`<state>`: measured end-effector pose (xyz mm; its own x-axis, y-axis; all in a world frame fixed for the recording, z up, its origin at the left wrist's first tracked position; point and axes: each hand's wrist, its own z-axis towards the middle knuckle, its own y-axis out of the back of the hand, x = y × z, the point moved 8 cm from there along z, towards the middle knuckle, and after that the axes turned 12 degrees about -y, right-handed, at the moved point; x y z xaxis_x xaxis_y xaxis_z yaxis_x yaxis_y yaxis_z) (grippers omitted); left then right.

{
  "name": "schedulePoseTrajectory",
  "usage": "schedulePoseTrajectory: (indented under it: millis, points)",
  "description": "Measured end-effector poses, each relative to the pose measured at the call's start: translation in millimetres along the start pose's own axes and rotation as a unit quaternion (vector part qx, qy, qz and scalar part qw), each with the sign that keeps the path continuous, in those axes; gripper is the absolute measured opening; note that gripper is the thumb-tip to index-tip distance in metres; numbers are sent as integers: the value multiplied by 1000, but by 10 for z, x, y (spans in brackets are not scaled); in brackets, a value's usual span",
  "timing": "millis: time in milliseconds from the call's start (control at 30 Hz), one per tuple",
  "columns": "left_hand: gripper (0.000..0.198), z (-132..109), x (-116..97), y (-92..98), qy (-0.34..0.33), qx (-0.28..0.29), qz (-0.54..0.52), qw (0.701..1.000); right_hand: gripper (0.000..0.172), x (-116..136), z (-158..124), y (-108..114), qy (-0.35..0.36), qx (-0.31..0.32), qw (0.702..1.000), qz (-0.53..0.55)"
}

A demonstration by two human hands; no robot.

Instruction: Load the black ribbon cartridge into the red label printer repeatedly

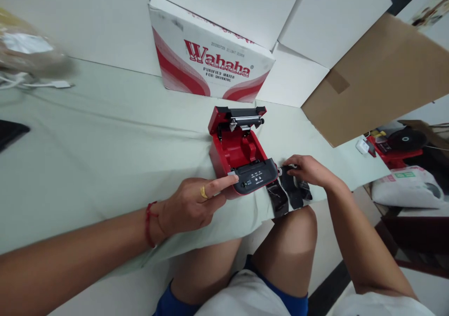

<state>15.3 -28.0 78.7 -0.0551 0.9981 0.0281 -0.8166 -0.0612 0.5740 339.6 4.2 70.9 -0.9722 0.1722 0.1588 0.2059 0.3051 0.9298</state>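
Note:
A red and black label printer (242, 154) stands on the table with its lid raised, its red inner bay bare. My left hand (196, 202) is at its near left corner, index finger laid on the black control panel and the other fingers curled against the side. A small pale scrap (232, 176) shows by that fingertip; whether it is held I cannot tell. To the right of the printer, my right hand (307, 168) has its fingers closed on crumpled black film (293, 187), which lies by the table edge. Next to the film is a small white ring (279, 171).
A Wahaha water carton (213, 58) stands behind the printer, against white panels. A brown cardboard sheet (379, 77) leans at the right. White cables (45, 84) and a plastic-wrapped package (26, 42) lie at the far left, with a black object (12, 133) nearer.

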Motion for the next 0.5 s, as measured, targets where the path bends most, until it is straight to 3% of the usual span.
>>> schedulePoseTrajectory:
  millis: [167, 300, 400, 500]
  points:
    - [24, 11, -6, -11, 1, 6, 14, 1000, 37, 130, 5, -141, 40, 14, 999, -12]
    - [24, 5, -8, -28, -5, -1, 9, 1000, 35, 268, -46, -78, 63, 25, 997, -48]
    - [23, -20, -4, -45, -10, -13, -3, 1000, 33, 344, -263, 202, 92, 29, 992, -82]
    - [22, -54, -2, -65, -14, -20, 0, 1000, 39, 386, -532, 674, 131, -9, 982, -135]
